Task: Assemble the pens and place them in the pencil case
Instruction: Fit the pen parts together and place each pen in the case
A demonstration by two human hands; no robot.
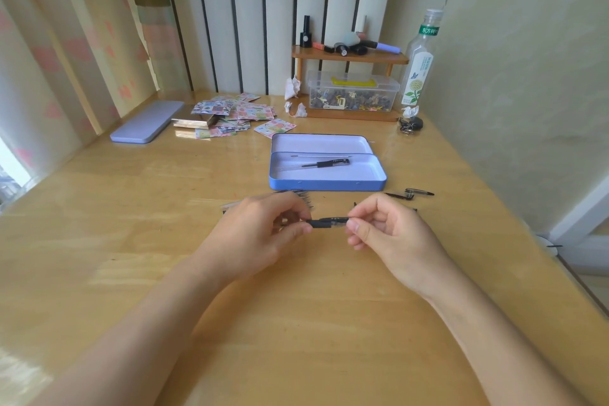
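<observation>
A black pen point(328, 221) lies level between my two hands above the wooden desk. My left hand point(263, 234) pinches its left end and my right hand point(382, 231) pinches its right end. Behind them stands an open blue tin pencil case point(329, 182) with one assembled black pen point(324, 163) and a thin refill inside. Loose pen parts lie between the case and my hands: springs point(304, 199) behind my left hand and a black clip piece point(410, 194) to the right.
A second, closed lilac tin point(146, 125) lies at the back left beside scattered sticker cards point(237, 112). At the back right stand a small wooden shelf point(349, 58), a clear box of clips point(352, 92) and a plastic bottle point(420, 59). The desk's right edge drops off.
</observation>
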